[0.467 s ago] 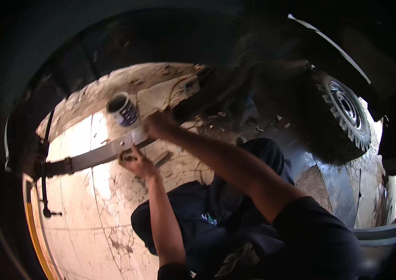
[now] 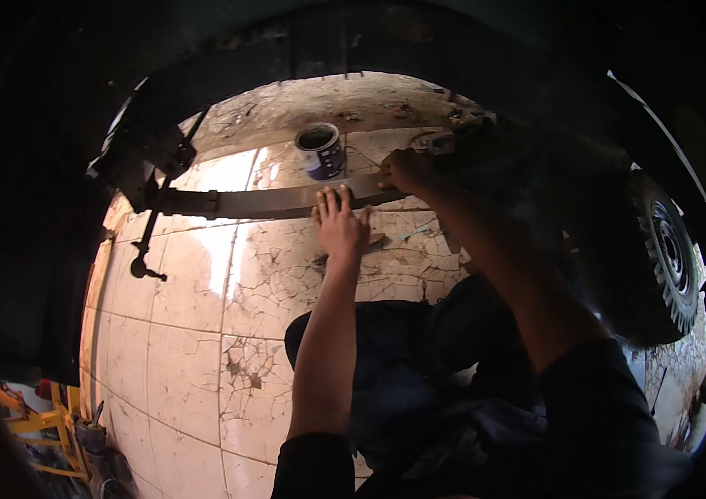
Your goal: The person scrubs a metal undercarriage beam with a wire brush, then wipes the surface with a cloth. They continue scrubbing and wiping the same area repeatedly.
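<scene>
A long, slightly curved flat metal bar, like a leaf spring (image 2: pixel 270 201), runs across in front of me beneath the dark vehicle body. My left hand (image 2: pixel 340 223) reaches up to it, with fingers stretched out over its near face and the thumb apart. Farther right along the bar, my right hand (image 2: pixel 408 173) is closed at its upper edge. The fingers are curled in shadow, and anything inside them is hidden. Just behind the bar, between my hands and slightly left, an open tin can (image 2: pixel 320 151) with a purple-and-white label stands on the tiles.
Cracked pale tiles (image 2: pixel 178 358) cover the floor. A dark rod (image 2: pixel 147 241) hangs at the bar's left end. To the right is a wheel with a chunky tyre (image 2: pixel 671 249). A yellow metal frame (image 2: pixel 52 428) stands at lower left. Dark bodywork (image 2: pixel 419 41) arches overhead.
My view has swung, so the bar and can appear farther right. My left hand has gone from curled at the bar's lower edge to fingers stretched over it. My right hand stays closed.
</scene>
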